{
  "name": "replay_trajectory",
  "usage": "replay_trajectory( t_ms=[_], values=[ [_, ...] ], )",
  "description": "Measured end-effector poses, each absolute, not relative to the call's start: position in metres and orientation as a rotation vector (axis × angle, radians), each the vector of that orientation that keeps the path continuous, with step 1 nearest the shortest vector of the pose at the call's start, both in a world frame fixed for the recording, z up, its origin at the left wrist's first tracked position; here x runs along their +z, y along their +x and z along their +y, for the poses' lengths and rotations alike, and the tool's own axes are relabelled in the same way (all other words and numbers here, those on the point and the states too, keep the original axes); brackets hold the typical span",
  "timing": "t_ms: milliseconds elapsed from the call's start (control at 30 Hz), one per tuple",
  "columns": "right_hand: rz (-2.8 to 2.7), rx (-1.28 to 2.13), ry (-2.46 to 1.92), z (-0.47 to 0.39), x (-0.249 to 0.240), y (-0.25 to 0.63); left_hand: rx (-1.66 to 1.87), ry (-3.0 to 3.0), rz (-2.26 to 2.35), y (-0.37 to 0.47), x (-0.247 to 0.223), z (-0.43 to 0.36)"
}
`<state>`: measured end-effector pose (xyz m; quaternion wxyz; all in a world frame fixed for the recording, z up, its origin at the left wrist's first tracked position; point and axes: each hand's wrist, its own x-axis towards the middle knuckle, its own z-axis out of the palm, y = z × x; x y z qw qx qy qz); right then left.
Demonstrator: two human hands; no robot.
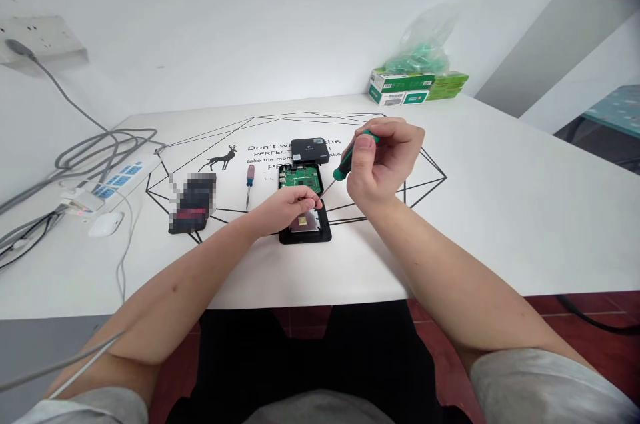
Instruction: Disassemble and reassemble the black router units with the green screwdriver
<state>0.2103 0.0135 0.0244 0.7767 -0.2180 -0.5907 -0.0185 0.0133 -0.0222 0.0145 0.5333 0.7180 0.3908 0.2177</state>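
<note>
Fine screwdriving at the case [305,239] seems underway, needing steadiness: the right hand [386,161] grips the green screwdriver [344,169]; the left hand [290,209], hold unclear, meets its tip.

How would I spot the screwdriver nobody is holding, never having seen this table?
On the white table, find the exposed green circuit board. To its left lies the loose screwdriver, tip toward the table's near edge. Its handle is reddish and blue, unlike the green-and-black screwdriver in the right hand.
</note>
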Motion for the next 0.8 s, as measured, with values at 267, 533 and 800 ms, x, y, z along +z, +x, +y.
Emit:
replay_trajectory(
  t_ms=[267, 533, 800],
  values=[
    [-1.262, -0.072, -0.476, 0.018, 0.023, 0.210, 0.525, 1.642, 0.911, 0.015, 0.016, -0.025],
    [-1.334, -0.013, -0.383, 0.018, 0.019, 0.215, 0.528, 1.802, 0.906, 0.014, 0.012, -0.023],
    [-1.545, -0.208, -0.343, 0.010, 0.017, 0.209, 0.575, 2.240, 0.859, 0.018, 0.000, -0.017]
  ],
)
